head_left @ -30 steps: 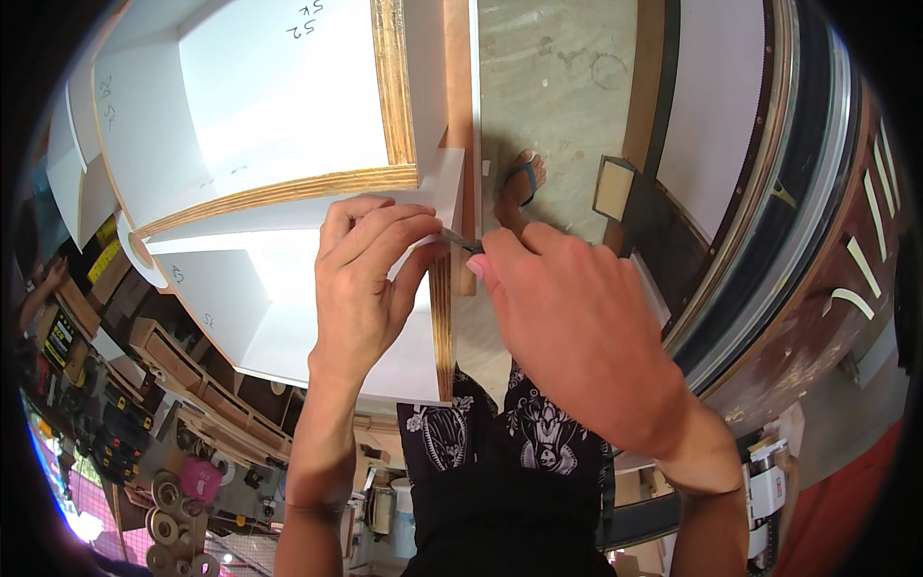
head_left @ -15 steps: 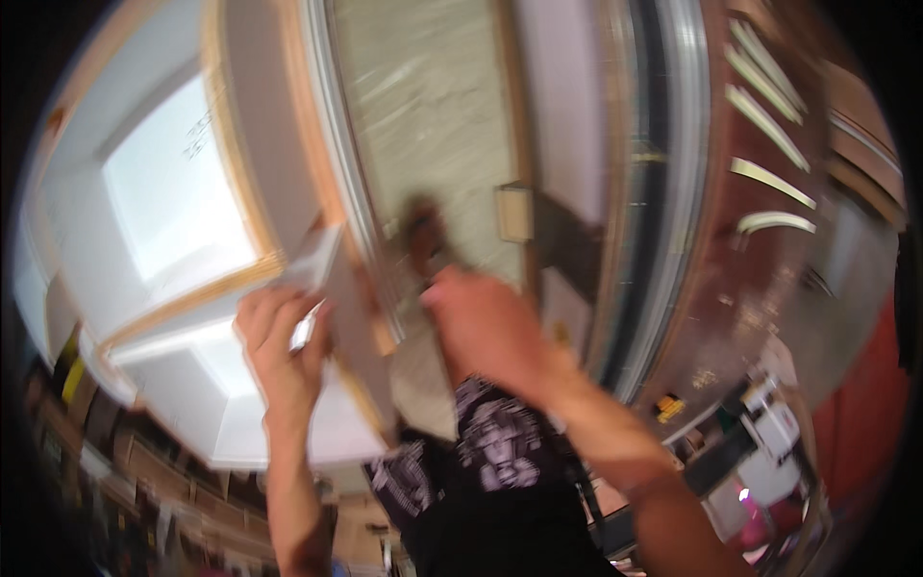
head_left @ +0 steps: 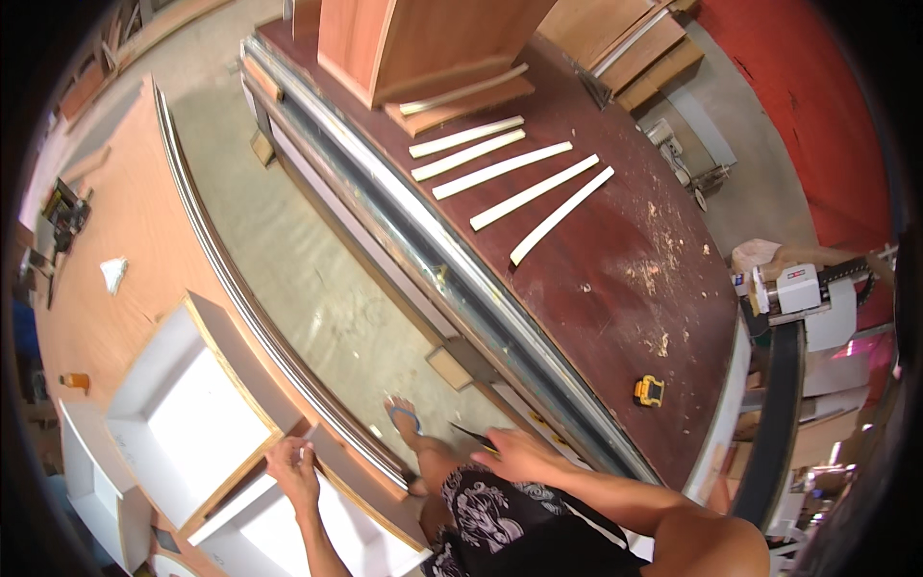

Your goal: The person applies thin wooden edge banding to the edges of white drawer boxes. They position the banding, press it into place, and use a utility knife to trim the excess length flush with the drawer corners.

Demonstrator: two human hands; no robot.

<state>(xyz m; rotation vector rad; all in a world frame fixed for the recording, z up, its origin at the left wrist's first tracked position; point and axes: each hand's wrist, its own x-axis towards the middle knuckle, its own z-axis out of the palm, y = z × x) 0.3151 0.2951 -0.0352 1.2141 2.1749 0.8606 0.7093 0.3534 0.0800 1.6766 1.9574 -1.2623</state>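
Observation:
My left hand (head_left: 292, 465) has its fingers closed by the corner of a white-lined plywood drawer box (head_left: 227, 358). A thin pale strip (head_left: 310, 433) sticks out at its fingertips. Right beside it lies a second white-lined box (head_left: 380, 512). My right hand (head_left: 517, 456) is wrapped round a thin, dark, pointed tool (head_left: 471, 436), held over the gap between the two work surfaces. The tool's exact kind is hard to make out, and its handle is hidden in my fist.
Several pale curved strips (head_left: 519, 202) lie on the dark red table (head_left: 615, 288) to the right, with a yellow-black battery-like block (head_left: 649, 390) and wood shavings. A wooden cabinet (head_left: 423, 48) stands at its far end. An orange bottle (head_left: 74, 382) is on the left plywood bench (head_left: 125, 317).
My view has swung to the right, bringing more of the red table and its strips in. My right hand has moved away from my left, and its tool now shows clearly.

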